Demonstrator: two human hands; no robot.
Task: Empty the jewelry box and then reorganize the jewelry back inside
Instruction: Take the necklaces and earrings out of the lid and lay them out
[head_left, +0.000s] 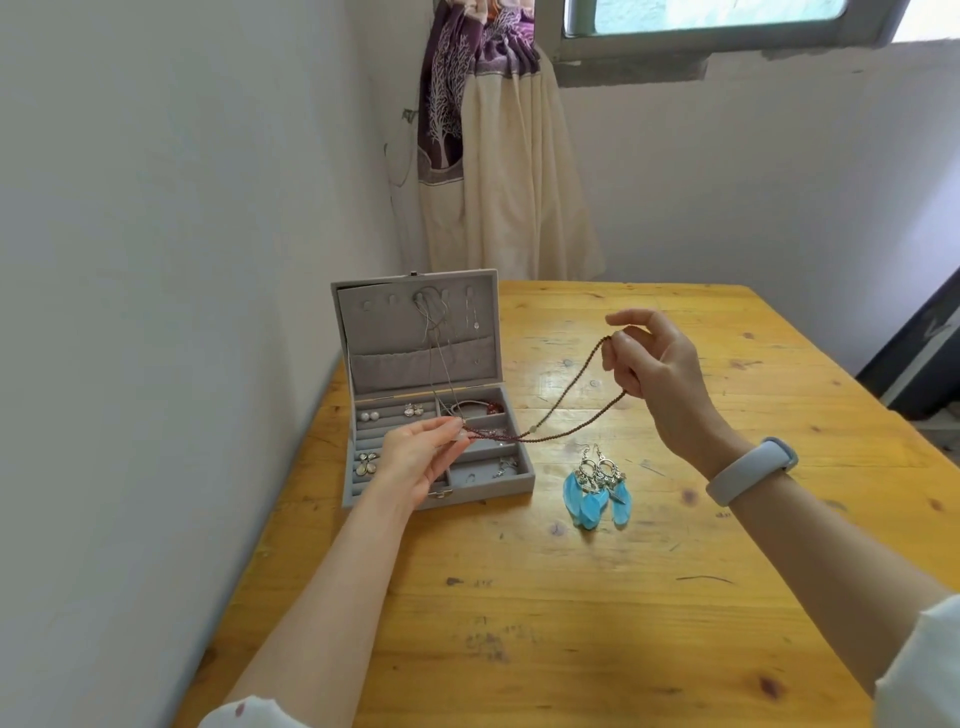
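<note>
A grey jewelry box (522, 480) stands open at the table's left side, lid upright with thin chains hanging inside it. Its tray holds pearl studs (369, 415), other earrings and a red bracelet (480, 406). A dark red beaded necklace (566, 415) stretches in the air between my hands. My left hand (423, 457) pinches one end over the box's tray. My right hand (649, 364) pinches the other end, raised above the table to the right of the box. A pair of blue feather earrings (595, 493) lies on the table right of the box.
The wooden table (571, 623) runs along a white wall on the left. A curtain (498, 156) hangs behind the table's far edge under a window. A grey band sits on my right wrist (750, 470).
</note>
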